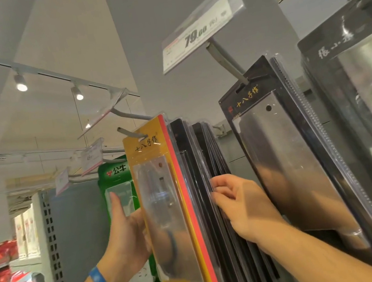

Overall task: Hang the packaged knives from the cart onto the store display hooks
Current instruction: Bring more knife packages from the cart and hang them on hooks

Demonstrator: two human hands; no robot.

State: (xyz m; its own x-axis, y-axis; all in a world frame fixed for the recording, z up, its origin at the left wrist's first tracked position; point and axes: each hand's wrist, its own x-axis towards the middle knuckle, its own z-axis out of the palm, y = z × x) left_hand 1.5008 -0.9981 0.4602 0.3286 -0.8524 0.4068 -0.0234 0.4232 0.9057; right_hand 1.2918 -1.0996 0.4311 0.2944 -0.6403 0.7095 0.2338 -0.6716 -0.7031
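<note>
Yellow knife pack (167, 217), barely threaded on hook (127, 131), is braced by flat left hand (128, 235); black packs (196, 163) are pinched by right hand (246, 204). It could slip off if released.

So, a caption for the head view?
Left hand steadies the yellow knife package on its hook; right hand grips black packages.

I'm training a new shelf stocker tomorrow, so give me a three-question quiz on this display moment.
1. True or false: a hook passes through the hole of the yellow knife package.
2. The right hand fingers the edges of: A) the black packages B) a cardboard box C) a shopping basket.
3. Fill in: the price tag overhead reads ____.
Key: 1 true; 2 A; 3 79.00.
</note>
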